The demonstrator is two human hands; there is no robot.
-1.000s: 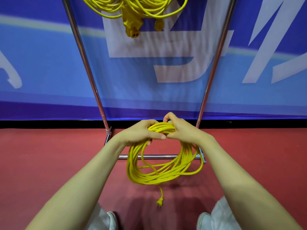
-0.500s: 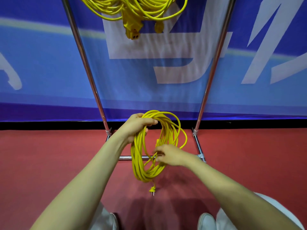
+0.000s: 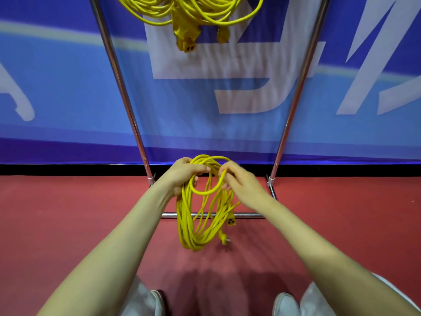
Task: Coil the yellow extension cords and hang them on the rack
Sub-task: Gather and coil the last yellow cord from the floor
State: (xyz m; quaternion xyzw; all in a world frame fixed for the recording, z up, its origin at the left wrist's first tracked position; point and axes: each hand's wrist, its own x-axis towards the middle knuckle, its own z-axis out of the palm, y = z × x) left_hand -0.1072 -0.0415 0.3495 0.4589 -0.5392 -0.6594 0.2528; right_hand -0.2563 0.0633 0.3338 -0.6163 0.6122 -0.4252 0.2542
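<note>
Risen from low on the yellow cord coil (image 3: pixel 193 226), the right hand (image 3: pixel 241 185) pinches a fresh loop beside the left hand (image 3: pixel 184 176) gripping its top, on the near side of the rack (image 3: pixel 123 87); coiling looks nearly done

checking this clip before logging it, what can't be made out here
Head view:
1. Rack: top bar cut off by the upper edge, so how the hung cords sit is unseen.
2. Left hand: its fingers cover the coil's top.
3. Right hand: motion-blurred where it pinches a loop.
</note>
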